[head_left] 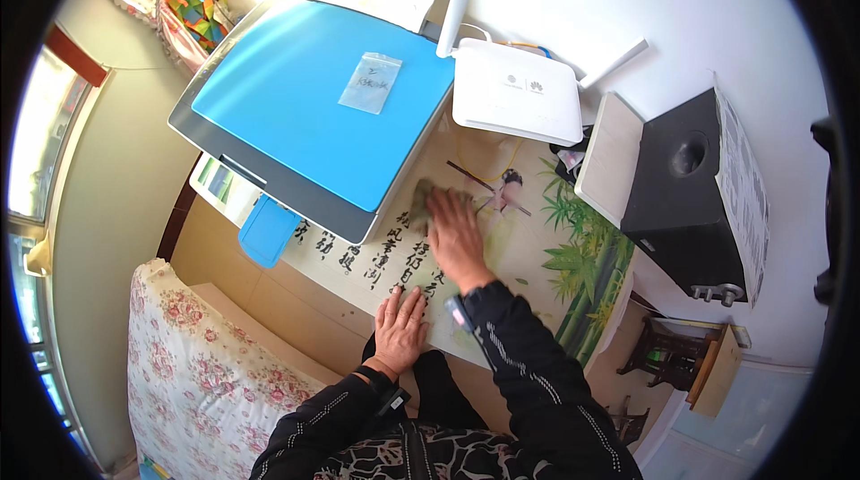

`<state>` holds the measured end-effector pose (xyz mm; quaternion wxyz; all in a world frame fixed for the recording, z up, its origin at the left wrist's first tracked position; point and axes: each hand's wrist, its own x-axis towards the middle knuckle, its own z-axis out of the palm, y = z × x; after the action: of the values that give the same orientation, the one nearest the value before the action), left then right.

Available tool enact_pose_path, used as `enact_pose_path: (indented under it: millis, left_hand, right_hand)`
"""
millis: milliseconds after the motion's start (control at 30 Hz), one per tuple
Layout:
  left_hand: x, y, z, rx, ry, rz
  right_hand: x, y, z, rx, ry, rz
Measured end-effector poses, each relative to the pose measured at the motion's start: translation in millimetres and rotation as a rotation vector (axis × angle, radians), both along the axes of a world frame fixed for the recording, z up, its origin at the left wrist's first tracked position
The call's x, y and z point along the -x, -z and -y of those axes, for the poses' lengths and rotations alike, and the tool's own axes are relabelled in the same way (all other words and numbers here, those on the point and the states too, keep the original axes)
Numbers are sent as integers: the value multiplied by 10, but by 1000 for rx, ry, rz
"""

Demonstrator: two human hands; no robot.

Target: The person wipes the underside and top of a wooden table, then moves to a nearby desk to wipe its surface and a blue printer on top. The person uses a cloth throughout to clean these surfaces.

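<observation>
My right hand (pixel 455 243) reaches forward over the table and presses a crumpled greenish-grey cloth (pixel 421 199) under its fingers. The cloth is partly hidden beneath the hand. It rests on a table covering (pixel 537 292) printed with black brush characters, green bamboo and a small bird. Near the table's front edge, my left hand (pixel 400 330) lies flat on the covering with fingers stretched out and nothing in them. A blue-topped printer (pixel 313 104) stands just left of the right hand.
On the printer lies a small clear zip bag (pixel 371 83). A white router (pixel 518 90) with raised antennas sits behind the table's middle. A black speaker (pixel 685 184) stands at the right, beside a pale panel (pixel 609 160). A flower-patterned cover (pixel 206 364) is at the lower left.
</observation>
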<state>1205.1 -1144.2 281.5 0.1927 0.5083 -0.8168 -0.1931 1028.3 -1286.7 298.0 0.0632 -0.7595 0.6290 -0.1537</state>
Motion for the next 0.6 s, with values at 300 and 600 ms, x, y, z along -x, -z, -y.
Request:
enact_pose_path:
  millis: [300, 600]
  left_hand:
    - [7, -11, 13, 11, 14, -33]
    - [13, 27, -8, 6, 13, 8]
  right_hand:
    - [809, 213, 422, 60, 486, -59]
    - [667, 221, 428, 48, 562, -101]
